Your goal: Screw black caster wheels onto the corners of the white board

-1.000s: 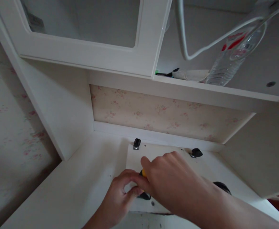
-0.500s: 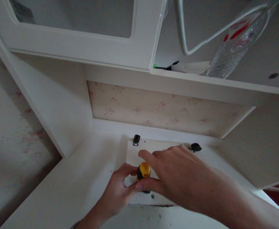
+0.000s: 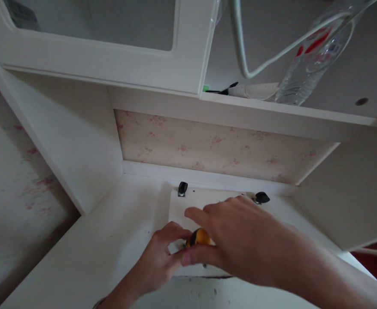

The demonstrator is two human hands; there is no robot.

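A screwdriver with a yellow and black handle (image 3: pixel 201 237) lies tilted between my two hands, low in the middle of the view. My right hand (image 3: pixel 236 234) has its thumb and fingers around the handle from the right. From the left, the thumb and forefinger of my left hand (image 3: pixel 161 251) close in on the screwdriver's other end, where a small dark part shows between them; the tip is hidden. Beneath both hands is a white board (image 3: pixel 178 210) with small dark holes. A screw (image 3: pixel 204 265) sits near its front edge, partly covered by my right thumb.
Two black fittings with metal bases, a left one (image 3: pixel 182 189) and a right one (image 3: pixel 261 197), stand at the board's far corners. Above is a white cabinet with a glazed door (image 3: pixel 104 64). Its shelf (image 3: pixel 272 106) holds a plastic bottle (image 3: pixel 304 73); a white cable (image 3: pixel 244 51) hangs before it.
The screwdriver's handle has gone from nearly upright to tipped over toward the right, into my right hand. My hands have stayed in almost the same place; the view has shifted slightly.
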